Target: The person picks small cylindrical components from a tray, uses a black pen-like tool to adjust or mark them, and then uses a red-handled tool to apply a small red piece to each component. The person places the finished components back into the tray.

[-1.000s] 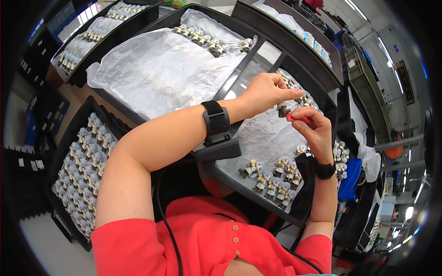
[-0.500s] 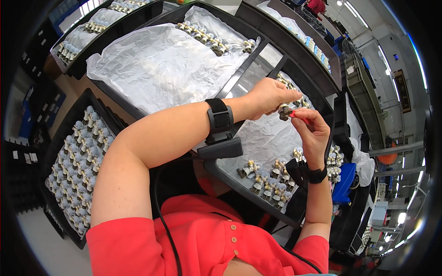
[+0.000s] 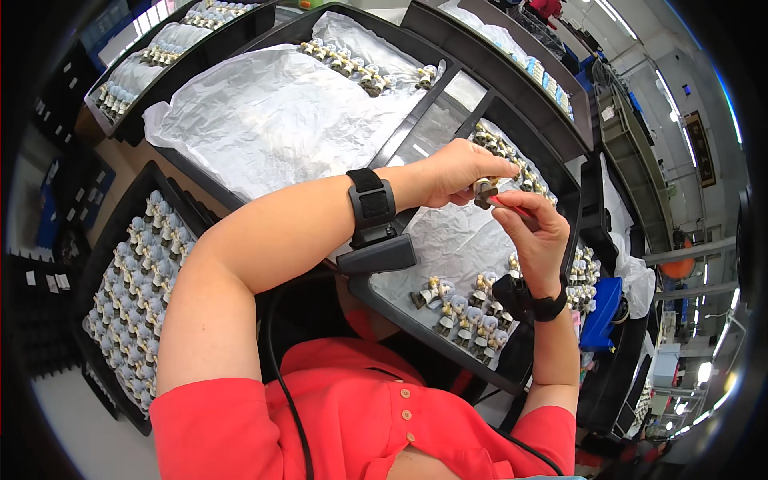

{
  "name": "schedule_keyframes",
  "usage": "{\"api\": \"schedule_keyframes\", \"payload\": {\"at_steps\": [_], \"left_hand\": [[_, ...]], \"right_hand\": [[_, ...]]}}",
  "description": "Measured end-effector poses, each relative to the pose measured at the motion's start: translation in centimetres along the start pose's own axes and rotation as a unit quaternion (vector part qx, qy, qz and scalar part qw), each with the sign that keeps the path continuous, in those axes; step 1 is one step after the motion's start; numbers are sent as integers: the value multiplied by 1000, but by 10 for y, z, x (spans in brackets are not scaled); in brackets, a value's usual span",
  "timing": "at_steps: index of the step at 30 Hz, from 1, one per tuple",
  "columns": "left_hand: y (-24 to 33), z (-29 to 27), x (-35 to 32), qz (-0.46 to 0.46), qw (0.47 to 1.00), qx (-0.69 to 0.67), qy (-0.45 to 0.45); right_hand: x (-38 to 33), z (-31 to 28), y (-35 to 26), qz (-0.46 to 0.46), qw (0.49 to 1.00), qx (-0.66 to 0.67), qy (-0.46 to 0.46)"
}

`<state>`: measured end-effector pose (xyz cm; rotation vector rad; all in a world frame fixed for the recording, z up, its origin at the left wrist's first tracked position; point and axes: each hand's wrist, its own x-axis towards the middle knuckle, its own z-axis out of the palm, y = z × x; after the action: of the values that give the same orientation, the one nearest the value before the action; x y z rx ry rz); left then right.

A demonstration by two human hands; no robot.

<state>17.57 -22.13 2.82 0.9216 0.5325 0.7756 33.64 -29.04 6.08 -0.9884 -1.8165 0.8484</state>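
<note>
Pinched in my left hand (image 3: 458, 176) is a small figurine (image 3: 484, 190) with a dark base, its upper part hidden by my fingers. My right hand (image 3: 538, 240) is closed around a slim red-handled tool (image 3: 514, 206), whose tip meets or nearly meets the figurine's dark end; the exact kind cannot be made out. Both hands are above a black tray (image 3: 424, 344) lined with white paper (image 3: 444, 244). Several figurines with pale blue-grey tops (image 3: 472, 320) lie at its near end, and a further row (image 3: 504, 144) lies at its far end.
To the left, a black tray (image 3: 150, 180) holds many figurines in rows. Ahead lies a large paper-lined tray (image 3: 240, 112) with a row of figurines. More trays stand at far left and far right. A blue object (image 3: 600, 316) is beyond my right wrist. Black devices are strapped to both wrists.
Both hands have shifted slightly left with the figurine and the red-handled tool. The tool and figurine have tilted a little relative to my fingers.
</note>
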Motion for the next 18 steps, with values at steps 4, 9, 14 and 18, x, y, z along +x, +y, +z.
{"api": "schedule_keyframes", "payload": {"at_steps": [4,9,14,18], "left_hand": [[-2,0,1,-5,1000,4,21],[-4,-2,2,-17,999,24,37],[-5,2,0,-34,998,12,46],[-1,3,-4,-66,997,-6,30]], "right_hand": [[0,3,5,-53,996,-72,11],[3,5,2,-146,974,-176,-5],[-2,7,6,-66,996,-64,-10],[1,3,7,-88,991,-91,-49]]}}
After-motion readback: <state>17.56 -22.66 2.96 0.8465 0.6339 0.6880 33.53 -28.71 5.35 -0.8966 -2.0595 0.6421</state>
